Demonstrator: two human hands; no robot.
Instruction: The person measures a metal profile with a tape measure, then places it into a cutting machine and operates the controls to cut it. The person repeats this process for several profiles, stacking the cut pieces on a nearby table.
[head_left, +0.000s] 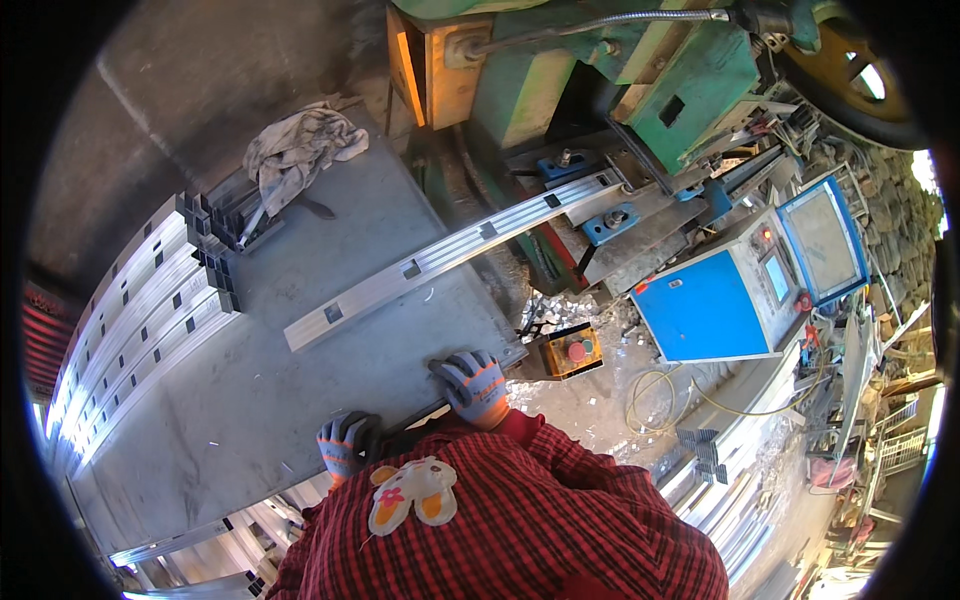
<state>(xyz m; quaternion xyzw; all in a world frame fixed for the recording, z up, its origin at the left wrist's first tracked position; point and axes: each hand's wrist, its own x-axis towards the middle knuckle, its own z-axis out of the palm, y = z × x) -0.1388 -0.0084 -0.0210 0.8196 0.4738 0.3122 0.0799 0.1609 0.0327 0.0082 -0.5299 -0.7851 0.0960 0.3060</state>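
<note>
In a grey glove with dark fingertips, my left hand (345, 445) rests at the near edge of the metal table (370, 375), its fingers slightly bent and holding nothing. My right hand (474, 388), gloved alike, lies on the same edge further right with its fingers apart on the tabletop. Beyond both hands, untouched, a long silvery metal profile (443, 254) with square holes slants across the table. Its far end reaches into the green press (530, 100), between blue clamps (608, 226). Where it meets the tooling is partly hidden.
Stacked punched profiles (160, 300) lie along the table's left side. A crumpled rag (300, 150) sits at the back. Right of the table stand a yellow box with a red button (576, 351) and a blue control cabinet (705, 308). Metal scraps (590, 310) litter the floor.
</note>
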